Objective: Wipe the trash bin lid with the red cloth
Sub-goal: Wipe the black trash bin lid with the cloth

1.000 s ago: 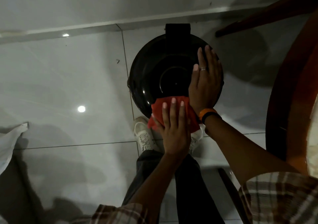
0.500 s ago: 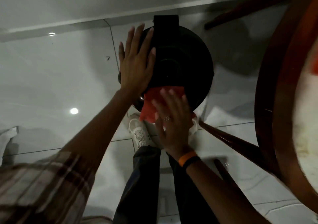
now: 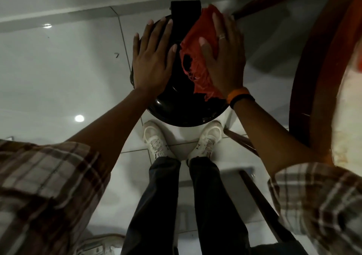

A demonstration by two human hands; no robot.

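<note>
Black round trash bin lid point(image 3: 176, 105) sits low on the tiled floor point(image 3: 58, 74), right in front of the person's white shoes point(image 3: 156, 141). Red cloth point(image 3: 197, 45) lies on the right half of the lid, reaching from near the hinge block point(image 3: 185, 13) at the back toward the near rim; it is rumpled, with a dark gap in its folds. Right hand point(image 3: 225, 58) lies flat on top of the cloth, fingers spread and extended, pressing it onto the lid rather than pinching it — likely so the whole palm drives the cloth across the curved surface. Left hand point(image 3: 151, 58) rests bare on the left half of the lid, fingers apart and flat, holding nothing; its job looks to be steadying the lid so it does not tip or swing under the rubbing. Orange and black bands point(image 3: 240, 97) sit on the right wrist. A round wooden table point(image 3: 313, 78) crowds the right side, close to the working arm, which may limit the sweep there. The left and near parts of the lid appear not yet covered by the cloth.
</note>
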